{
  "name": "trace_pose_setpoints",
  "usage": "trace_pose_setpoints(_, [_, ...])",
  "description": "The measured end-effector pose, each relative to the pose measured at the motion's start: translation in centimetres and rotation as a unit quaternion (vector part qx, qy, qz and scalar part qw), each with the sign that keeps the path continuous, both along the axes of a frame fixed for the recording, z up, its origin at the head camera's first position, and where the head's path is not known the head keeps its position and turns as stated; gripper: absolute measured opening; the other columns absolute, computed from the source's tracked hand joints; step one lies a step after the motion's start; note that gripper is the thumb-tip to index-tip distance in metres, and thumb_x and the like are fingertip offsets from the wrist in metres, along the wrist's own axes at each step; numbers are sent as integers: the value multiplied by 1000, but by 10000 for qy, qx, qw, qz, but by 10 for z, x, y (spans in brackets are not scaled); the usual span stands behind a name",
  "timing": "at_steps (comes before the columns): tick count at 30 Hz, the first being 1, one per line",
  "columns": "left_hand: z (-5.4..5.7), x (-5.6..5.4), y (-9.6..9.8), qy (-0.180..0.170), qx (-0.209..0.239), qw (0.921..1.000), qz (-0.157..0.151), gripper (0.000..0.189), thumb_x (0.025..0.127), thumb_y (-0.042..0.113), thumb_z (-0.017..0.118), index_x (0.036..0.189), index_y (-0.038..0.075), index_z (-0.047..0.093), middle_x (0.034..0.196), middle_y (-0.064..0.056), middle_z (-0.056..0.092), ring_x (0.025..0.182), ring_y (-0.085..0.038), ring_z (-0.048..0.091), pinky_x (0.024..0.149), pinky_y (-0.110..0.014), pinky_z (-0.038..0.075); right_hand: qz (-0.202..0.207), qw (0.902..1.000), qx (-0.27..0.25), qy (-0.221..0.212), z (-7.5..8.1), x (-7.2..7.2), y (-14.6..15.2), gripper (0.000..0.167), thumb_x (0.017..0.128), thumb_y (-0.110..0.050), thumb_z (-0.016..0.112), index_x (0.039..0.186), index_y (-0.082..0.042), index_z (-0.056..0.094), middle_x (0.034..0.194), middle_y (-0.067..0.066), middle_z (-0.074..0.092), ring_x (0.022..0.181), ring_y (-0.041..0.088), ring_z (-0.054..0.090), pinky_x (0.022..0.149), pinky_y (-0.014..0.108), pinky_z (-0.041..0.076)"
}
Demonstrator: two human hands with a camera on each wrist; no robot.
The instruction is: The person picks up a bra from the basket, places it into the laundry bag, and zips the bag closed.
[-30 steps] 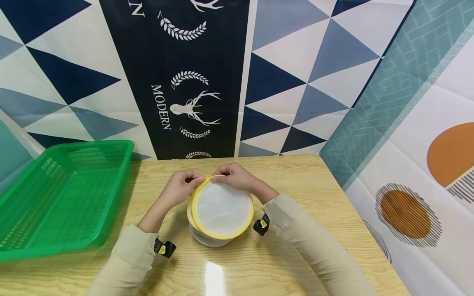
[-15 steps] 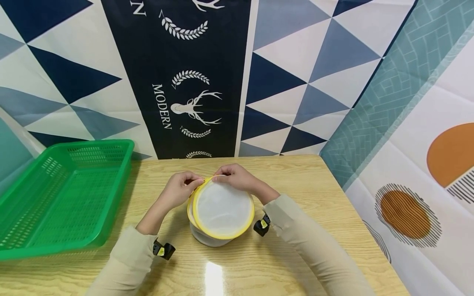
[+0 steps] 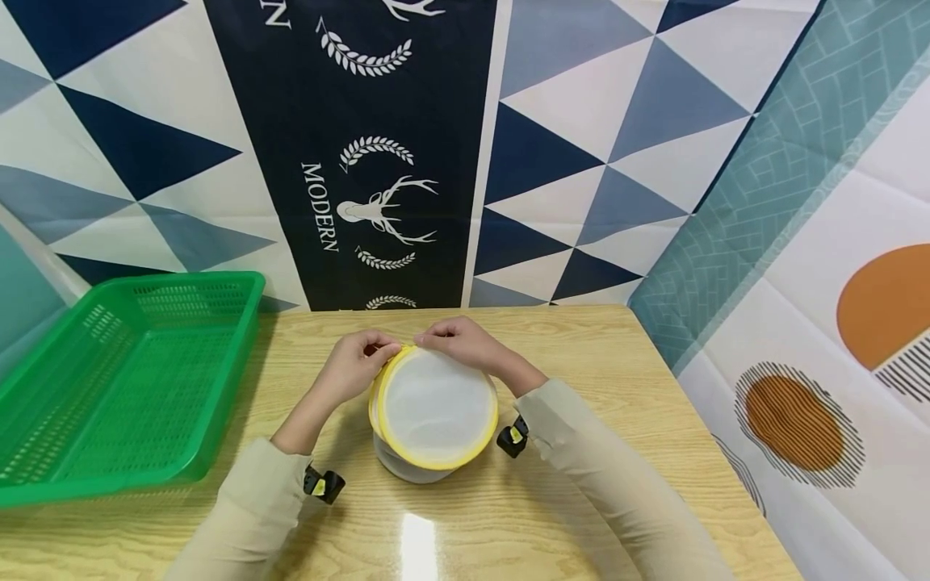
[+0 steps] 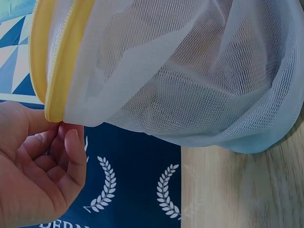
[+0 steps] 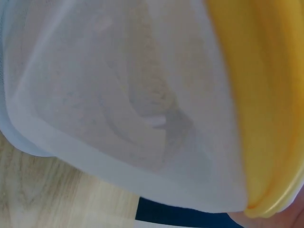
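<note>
A round white mesh laundry bag [image 3: 439, 407] with yellow trim stands on the table, its flat lid facing up. In the left wrist view a white zipper [image 4: 59, 40] runs between two yellow bands, and the mesh wall [image 4: 190, 90] sags in folds. My left hand [image 3: 353, 367] pinches the yellow rim at the bag's far left edge with thumb and forefinger. Close beside it, my right hand [image 3: 465, 345] holds the far edge of the lid. The right wrist view shows the yellow trim [image 5: 266, 104] large, with only a bit of that hand at the corner; its fingertips are hidden.
A green plastic basket [image 3: 196, 464] with slotted walls stands on the left of the wooden table [image 3: 588, 355]. Behind the table hangs a patterned cloth [image 3: 392, 105], and another cloth [image 3: 806, 323] covers the right side.
My right hand has shifted slightly left along the rim, toward the left hand. The left hand keeps its pinch, and the bag has hardly moved.
</note>
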State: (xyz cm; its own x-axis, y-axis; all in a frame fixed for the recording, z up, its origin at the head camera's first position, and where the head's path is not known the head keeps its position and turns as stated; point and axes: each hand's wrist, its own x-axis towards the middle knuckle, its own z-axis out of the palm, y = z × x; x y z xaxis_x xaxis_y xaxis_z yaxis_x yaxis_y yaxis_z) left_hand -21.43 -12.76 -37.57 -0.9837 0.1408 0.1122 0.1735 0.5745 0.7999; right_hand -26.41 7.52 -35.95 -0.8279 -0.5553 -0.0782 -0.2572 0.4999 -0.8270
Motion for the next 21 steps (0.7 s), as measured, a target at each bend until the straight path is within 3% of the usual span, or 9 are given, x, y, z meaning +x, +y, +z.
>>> trace_pose_setpoints(6, [1, -1, 2, 0, -70, 10000, 4, 22, 95, 23, 56, 102, 7, 69, 96, -8, 68, 81, -18, 55, 67, -26, 46, 222, 9997, 16, -59, 2, -1, -1, 25, 92, -28, 59, 107, -12, 71, 108, 5, 68, 78, 12, 64, 66, 27, 54])
trace_pose_setpoints(21, [4, 5, 5, -8, -41, 9998, -175, 19, 94, 20, 56, 99, 7, 69, 94, -7, 67, 84, -18, 56, 71, -28, 46, -297, 9935, -479, -986, 0, -1, 2, 25, 91, -19, 62, 108, -2, 69, 111, 11, 66, 76, 10, 63, 65, 26, 55])
